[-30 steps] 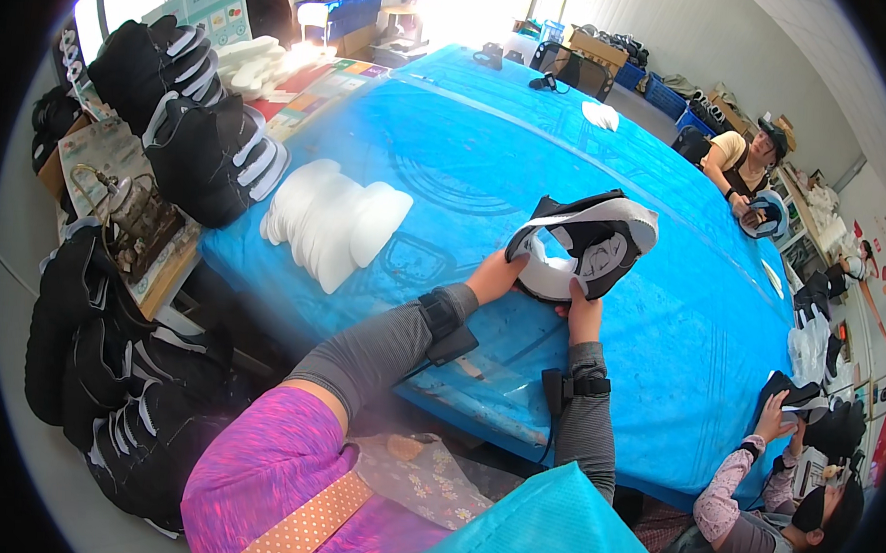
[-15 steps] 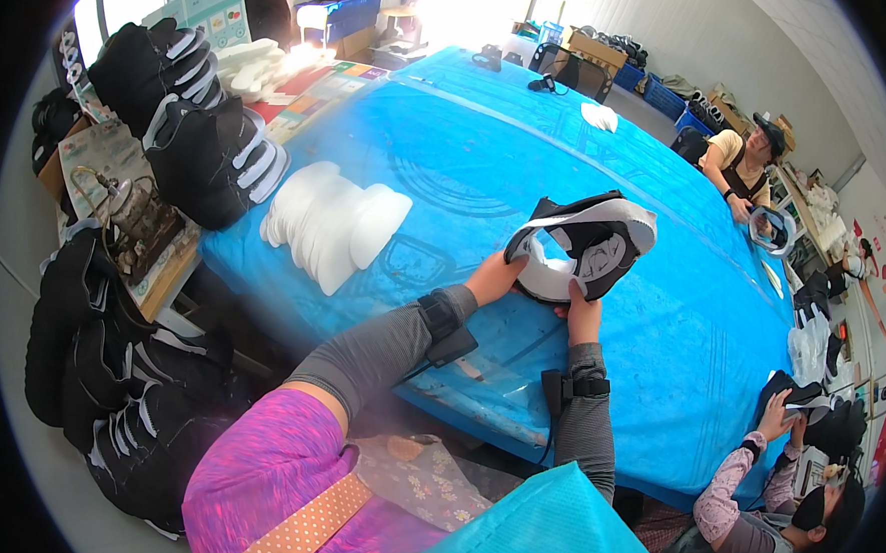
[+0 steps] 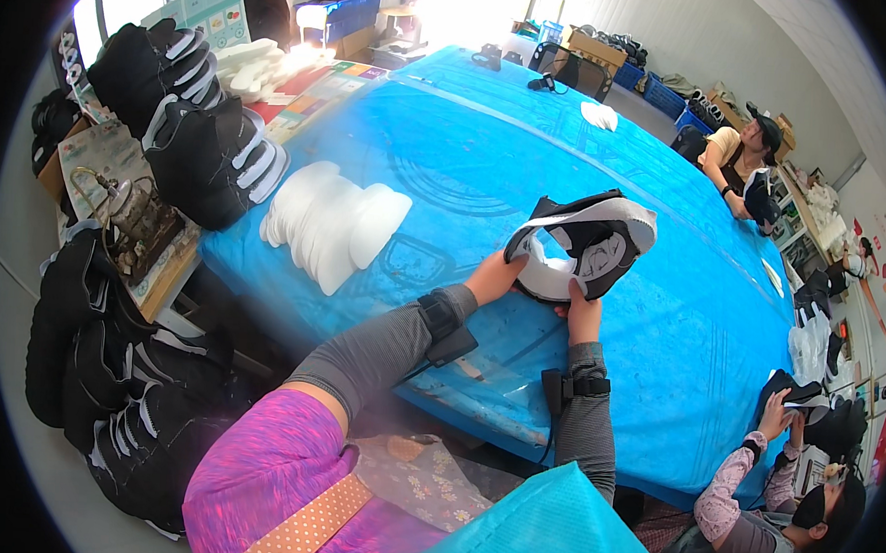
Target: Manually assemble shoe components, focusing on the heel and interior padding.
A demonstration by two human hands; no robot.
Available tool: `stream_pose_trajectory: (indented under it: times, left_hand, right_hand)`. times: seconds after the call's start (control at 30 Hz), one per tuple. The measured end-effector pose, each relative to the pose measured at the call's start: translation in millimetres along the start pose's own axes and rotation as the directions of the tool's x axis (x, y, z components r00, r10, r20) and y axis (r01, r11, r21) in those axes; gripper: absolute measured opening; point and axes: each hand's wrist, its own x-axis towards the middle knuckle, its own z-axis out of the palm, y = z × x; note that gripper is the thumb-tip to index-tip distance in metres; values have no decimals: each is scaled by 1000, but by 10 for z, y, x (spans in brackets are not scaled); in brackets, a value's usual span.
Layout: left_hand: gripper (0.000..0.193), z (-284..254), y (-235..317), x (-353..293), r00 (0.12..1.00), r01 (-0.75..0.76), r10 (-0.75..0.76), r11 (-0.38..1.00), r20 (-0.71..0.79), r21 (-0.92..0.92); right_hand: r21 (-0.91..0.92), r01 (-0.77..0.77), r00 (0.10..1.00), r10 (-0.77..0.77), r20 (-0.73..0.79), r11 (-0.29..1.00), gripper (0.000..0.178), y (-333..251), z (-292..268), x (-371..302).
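Note:
A black and grey shoe upper (image 3: 620, 251) is held over the blue-covered table, its opening turned toward me. A white curved pad (image 3: 545, 280) sits along its near edge. My left hand (image 3: 496, 276) is closed on the upper's left near side. On the near right edge my right hand (image 3: 583, 312) grips it with the thumb up. The undersides of the fingers are hidden behind the upper. To the left, a fanned pile of white pads (image 3: 328, 222) lies on the table.
Stacked black shoe uppers (image 3: 204, 159) stand at the table's left, with more uppers (image 3: 136, 391) below. An oil-stained metal device (image 3: 126, 205) is on a side bench. Two co-workers, one person (image 3: 735, 157) at far right and another (image 3: 752, 503) at near right, handle black uppers.
My hands and the shoe upper stay almost still. At far right, the co-worker has turned the upper they hold, so its dark outside now shows.

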Motion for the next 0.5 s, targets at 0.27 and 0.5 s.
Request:
stream_pose_trajectory:
  times: [0.27, 0.5]
  left_hand:
    - [33, 3, -23, 8, 1000, -12, 12, 1000, 3, -8]
    - [34, -14, -86, 41, 1000, -22, 22, 1000, -6, -16]
  right_hand:
    - [14, 6, 1000, -6, 2, 1000, 31, -16, -1, -15]
    - [3, 3, 1000, -3, 3, 1000, 31, -17, 16, -7]
